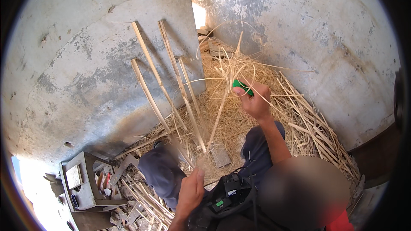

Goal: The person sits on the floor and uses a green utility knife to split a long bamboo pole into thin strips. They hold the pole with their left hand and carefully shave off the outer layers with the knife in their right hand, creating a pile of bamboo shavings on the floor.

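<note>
My right hand [255, 102] is closed around a green handle [243, 87], thumb along its near side; any blade on it is hidden. Thin curled shavings [233, 67] spring out around that fist. A slender bamboo strip [217, 117] slants from beside the handle down toward my left hand [191, 188]. The left fingers are closed near the strip's lower end, where the picture is smeared. Longer split bamboo strips [149, 94] lean against the wall ahead, left of my hands.
Pale shavings [218, 107] cover the floor between my knees and the walls. A pile of bamboo strips [314, 128] lies along the right wall. At lower left stands a worn cabinet [87, 179] with clutter inside. More strips [147, 201] lie beside it.
</note>
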{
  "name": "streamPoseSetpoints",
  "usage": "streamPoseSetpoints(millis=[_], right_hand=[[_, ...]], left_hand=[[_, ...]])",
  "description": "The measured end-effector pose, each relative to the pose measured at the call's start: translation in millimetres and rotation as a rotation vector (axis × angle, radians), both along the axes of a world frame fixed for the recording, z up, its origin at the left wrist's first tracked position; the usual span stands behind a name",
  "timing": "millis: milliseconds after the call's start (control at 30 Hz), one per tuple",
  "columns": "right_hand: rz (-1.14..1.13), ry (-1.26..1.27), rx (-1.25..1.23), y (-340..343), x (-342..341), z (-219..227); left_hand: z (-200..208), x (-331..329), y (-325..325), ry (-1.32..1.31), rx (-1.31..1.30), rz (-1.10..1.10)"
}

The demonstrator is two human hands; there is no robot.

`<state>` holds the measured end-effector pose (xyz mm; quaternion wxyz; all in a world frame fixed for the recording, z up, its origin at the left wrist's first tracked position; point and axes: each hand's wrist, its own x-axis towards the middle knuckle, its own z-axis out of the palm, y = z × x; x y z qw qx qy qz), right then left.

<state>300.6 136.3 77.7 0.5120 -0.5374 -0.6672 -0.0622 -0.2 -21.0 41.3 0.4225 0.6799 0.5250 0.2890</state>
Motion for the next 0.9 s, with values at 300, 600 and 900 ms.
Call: streamPoseSetpoints(millis=[300,600,900], right_hand=[[-0.006,0.059,-0.13,20,30,-9],[-0.106,0.06,-0.482,2,16,-3],[0.333,0.479,-0.497,-36,-58,-33]], left_hand=[[-12,3,-8,0.052,-0.066,0.018],[-34,-8,13,0.007,-0.034,0.031],[-29,4,38,-0.275,-0.128,-0.01]])
